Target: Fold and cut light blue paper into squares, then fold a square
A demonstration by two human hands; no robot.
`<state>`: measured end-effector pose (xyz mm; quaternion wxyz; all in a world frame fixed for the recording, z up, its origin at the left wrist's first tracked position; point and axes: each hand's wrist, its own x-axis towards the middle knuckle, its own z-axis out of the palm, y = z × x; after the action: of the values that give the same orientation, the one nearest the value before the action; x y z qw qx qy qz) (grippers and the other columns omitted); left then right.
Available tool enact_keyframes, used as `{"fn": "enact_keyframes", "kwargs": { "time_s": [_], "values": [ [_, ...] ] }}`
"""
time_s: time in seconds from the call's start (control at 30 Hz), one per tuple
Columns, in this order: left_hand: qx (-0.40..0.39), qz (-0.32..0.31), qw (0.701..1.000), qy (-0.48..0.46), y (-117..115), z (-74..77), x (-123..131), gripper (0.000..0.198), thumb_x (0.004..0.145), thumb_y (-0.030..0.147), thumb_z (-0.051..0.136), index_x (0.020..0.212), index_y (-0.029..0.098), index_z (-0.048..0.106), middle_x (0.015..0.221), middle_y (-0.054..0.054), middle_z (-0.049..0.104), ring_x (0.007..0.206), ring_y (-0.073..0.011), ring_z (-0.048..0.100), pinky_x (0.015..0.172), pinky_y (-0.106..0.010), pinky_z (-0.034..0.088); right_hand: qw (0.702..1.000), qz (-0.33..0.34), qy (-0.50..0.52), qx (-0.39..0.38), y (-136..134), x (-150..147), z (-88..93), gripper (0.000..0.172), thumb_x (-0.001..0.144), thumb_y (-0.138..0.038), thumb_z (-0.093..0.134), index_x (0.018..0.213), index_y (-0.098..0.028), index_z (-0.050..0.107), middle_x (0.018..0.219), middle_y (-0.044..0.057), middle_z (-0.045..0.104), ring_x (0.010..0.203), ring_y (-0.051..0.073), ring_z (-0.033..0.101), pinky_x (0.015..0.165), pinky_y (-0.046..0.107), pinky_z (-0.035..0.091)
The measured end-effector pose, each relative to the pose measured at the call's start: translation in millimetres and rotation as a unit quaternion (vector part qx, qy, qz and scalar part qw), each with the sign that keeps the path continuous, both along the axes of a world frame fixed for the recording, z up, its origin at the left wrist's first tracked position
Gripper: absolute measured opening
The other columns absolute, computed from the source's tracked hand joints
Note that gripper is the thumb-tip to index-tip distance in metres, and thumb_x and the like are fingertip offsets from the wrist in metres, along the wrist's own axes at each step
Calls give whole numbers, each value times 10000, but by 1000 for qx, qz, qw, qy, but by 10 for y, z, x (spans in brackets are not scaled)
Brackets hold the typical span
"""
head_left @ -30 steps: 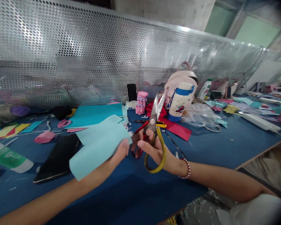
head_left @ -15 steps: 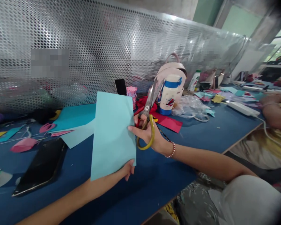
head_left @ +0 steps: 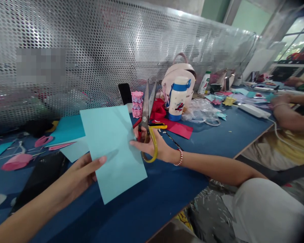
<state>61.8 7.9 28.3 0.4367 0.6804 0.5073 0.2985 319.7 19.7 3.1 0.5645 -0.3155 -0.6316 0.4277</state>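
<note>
My left hand [head_left: 82, 170] is closed on the paper [head_left: 114, 131], pinching it at its 8 to 9 o'clock edge, thumb flat on the front and fingers behind. The sheet stands tilted above the table [head_left: 164, 199], most of it reaching out to the 1 to 4 o'clock side of that grip. My right hand [head_left: 158, 145] is wrapped round the handles of the scissors [head_left: 145, 118], blades parted and pointing to 12 o'clock, just beside the paper's 2 o'clock edge. My right thumb tip seems to touch that edge too, though the handles crowd the view there. The cutter [head_left: 159, 126] lies at 12 o'clock from my right hand, the bottle [head_left: 176, 104] at 1, the teal sheets [head_left: 69, 128] at 11 from my left.
</note>
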Motion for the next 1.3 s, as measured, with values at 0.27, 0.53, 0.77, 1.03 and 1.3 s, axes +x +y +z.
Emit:
{"fn": "enact_keyframes", "kwargs": {
  "time_s": [0.27,0.53,0.77,1.03,1.3],
  "values": [
    [-38,75,989,-121,33,58,141,587,857,565,880,1336,263,726,1548,-75,755,1458,-366,691,1107,-420,661,1000,24,13,-12,-66,-2,8,556,749,-506,1028,850,-288,526,886,-6,635,833,215,633,761,405,594],
    [-50,127,984,-118,127,-130,-79,958,625,645,1027,1446,276,696,1535,-160,740,1330,-444,747,776,-417,741,999,20,22,-29,78,56,34,615,735,-573,1017,896,-270,507,851,-28,668,759,172,661,760,370,627],
    [-10,187,960,-209,50,-87,-117,925,614,632,1038,1400,266,717,1509,-125,753,1366,-390,736,867,-354,729,952,-42,-267,143,-78,423,385,662,946,-786,749,1263,-240,548,1307,148,717,1047,275,697,806,399,571],
    [12,274,926,-259,-251,-82,-166,793,553,506,1075,1254,277,784,1371,-75,828,1313,-362,783,901,-352,747,771,-130,-549,296,-281,559,649,419,1088,-607,641,1044,-192,602,962,69,685,810,225,624,657,334,352],
    [-23,292,917,-270,-365,-100,-119,804,448,377,1089,1203,307,822,1306,-22,857,1179,-309,836,812,-269,737,718,-81,-616,313,-245,473,831,486,1069,-600,671,1168,-125,693,1096,117,738,841,236,648,625,346,285]
  ]
}}
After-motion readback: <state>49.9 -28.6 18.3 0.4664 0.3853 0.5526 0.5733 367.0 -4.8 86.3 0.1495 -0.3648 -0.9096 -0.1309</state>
